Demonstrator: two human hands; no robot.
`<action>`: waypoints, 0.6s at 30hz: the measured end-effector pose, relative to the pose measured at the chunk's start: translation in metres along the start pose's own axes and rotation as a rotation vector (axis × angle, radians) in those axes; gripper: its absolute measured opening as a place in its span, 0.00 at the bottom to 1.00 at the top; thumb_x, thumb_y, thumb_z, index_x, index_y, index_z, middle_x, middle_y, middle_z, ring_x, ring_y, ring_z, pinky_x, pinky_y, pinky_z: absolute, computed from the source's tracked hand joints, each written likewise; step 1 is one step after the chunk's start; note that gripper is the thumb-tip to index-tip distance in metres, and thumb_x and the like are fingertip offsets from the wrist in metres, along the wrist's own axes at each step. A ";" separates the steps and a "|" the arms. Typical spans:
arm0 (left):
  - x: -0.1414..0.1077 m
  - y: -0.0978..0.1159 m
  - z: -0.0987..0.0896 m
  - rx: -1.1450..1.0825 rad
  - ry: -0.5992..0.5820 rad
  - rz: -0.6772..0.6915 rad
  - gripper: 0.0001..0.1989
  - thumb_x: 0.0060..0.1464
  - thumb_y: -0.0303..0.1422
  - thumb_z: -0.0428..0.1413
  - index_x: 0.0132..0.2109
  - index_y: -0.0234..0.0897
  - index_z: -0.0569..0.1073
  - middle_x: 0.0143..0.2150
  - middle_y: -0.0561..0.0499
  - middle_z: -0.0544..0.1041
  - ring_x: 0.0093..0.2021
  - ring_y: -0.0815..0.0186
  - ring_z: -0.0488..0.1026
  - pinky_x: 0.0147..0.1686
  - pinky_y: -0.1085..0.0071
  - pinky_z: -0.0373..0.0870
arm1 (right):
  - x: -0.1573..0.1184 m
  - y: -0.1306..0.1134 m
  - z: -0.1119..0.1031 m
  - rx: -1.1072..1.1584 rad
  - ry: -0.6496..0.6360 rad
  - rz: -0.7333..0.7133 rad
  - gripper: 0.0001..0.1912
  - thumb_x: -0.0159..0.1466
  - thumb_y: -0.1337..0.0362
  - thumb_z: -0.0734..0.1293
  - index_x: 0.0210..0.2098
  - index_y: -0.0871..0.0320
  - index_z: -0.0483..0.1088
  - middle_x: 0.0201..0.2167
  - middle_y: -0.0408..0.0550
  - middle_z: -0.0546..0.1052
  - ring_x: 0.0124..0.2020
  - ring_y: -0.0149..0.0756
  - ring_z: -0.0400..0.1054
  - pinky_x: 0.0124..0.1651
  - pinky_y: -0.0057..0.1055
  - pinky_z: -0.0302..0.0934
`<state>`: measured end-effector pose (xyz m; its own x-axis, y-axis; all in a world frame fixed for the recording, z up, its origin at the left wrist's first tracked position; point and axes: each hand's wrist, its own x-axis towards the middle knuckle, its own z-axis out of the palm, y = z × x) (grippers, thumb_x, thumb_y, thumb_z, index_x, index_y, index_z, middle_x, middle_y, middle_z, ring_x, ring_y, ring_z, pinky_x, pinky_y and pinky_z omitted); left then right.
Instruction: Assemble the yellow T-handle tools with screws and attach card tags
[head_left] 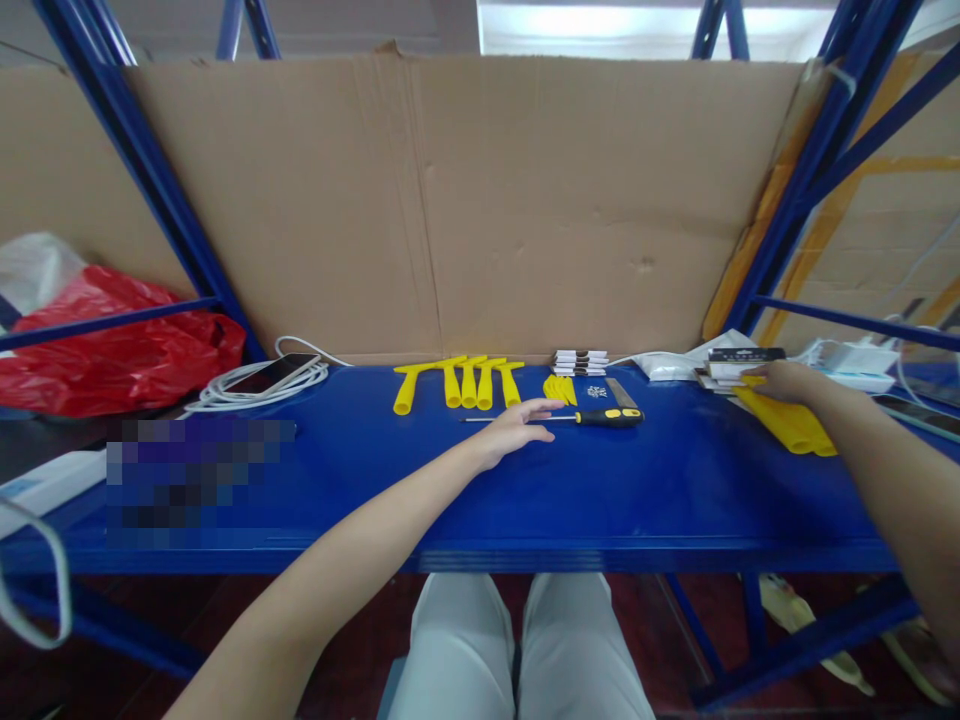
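My left hand (517,432) is held just above the blue table, fingers spread and empty. Close by its fingertips lies a screwdriver (611,417) with a black and yellow grip, its shaft partly behind the hand. Behind it stand several yellow T-shaped plastic handles (469,385) in a row, their round open ends toward me. My right hand (784,382) is closed over more yellow handles (795,425) at the right; the fingertips are partly hidden. Small yellow pieces (559,389), a bag of screws (592,392) and a metal blade (619,392) lie beyond the screwdriver.
Small white boxes (580,362) are stacked by the cardboard back wall (525,200). More packs (731,368) and a white plastic bag (667,365) sit near my right hand. On the left are a phone (274,373), coiled white cable (217,395) and red bag (127,340). Blue posts flank the table.
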<state>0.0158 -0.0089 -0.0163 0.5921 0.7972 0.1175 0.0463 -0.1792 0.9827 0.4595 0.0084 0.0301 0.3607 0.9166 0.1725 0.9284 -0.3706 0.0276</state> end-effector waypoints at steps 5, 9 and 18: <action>0.002 0.000 0.000 0.006 0.016 -0.004 0.22 0.41 0.18 0.58 0.45 0.38 0.77 0.55 0.45 0.75 0.56 0.60 0.70 0.56 0.61 0.63 | -0.020 -0.025 -0.013 0.089 0.211 0.119 0.09 0.52 0.71 0.65 0.32 0.60 0.76 0.34 0.59 0.76 0.32 0.42 0.69 0.36 0.35 0.59; 0.004 -0.002 -0.001 0.031 0.034 -0.029 0.17 0.47 0.20 0.55 0.45 0.35 0.76 0.47 0.43 0.79 0.42 0.64 0.77 0.46 0.65 0.69 | -0.038 -0.071 -0.026 0.275 0.362 0.156 0.16 0.58 0.70 0.60 0.42 0.63 0.75 0.42 0.64 0.76 0.42 0.47 0.70 0.40 0.36 0.59; 0.005 0.016 -0.010 0.328 0.201 0.014 0.13 0.52 0.22 0.51 0.41 0.31 0.78 0.36 0.44 0.80 0.30 0.66 0.76 0.37 0.67 0.71 | -0.033 -0.153 -0.020 0.837 0.656 0.071 0.14 0.56 0.69 0.58 0.37 0.63 0.73 0.34 0.56 0.77 0.37 0.43 0.70 0.42 0.36 0.62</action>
<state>0.0112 -0.0016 0.0015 0.4264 0.8847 0.1887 0.3130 -0.3400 0.8868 0.3042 0.0320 0.0398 0.5295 0.5442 0.6508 0.7628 0.0301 -0.6459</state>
